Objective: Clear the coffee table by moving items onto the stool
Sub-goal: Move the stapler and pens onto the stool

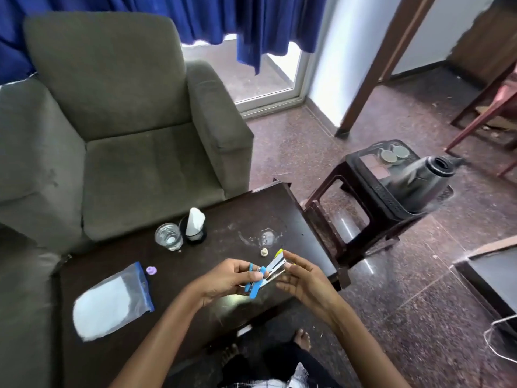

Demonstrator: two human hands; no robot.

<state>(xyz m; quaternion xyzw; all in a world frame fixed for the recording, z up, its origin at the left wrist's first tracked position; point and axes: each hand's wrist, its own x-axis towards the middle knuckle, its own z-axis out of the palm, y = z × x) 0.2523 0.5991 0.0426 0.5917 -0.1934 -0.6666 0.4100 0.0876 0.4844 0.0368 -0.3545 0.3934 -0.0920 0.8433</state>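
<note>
Held in both hands above the near edge of the coffee table (237, 217): what looks like a blue stapler (270, 271), hinged open. Left hand (232, 278) curled round its blue end, right hand (303, 275) pinching the metal end between thumb and fingertips. Lying on the table: a glass (168, 237), a tissue holder (195, 226) just beside it, a zip bag (112, 301), a purple cap (151, 270). Off to the right, well apart from the stapler, the stool (363, 203), bearing a blurred black jug (419, 179).
</note>
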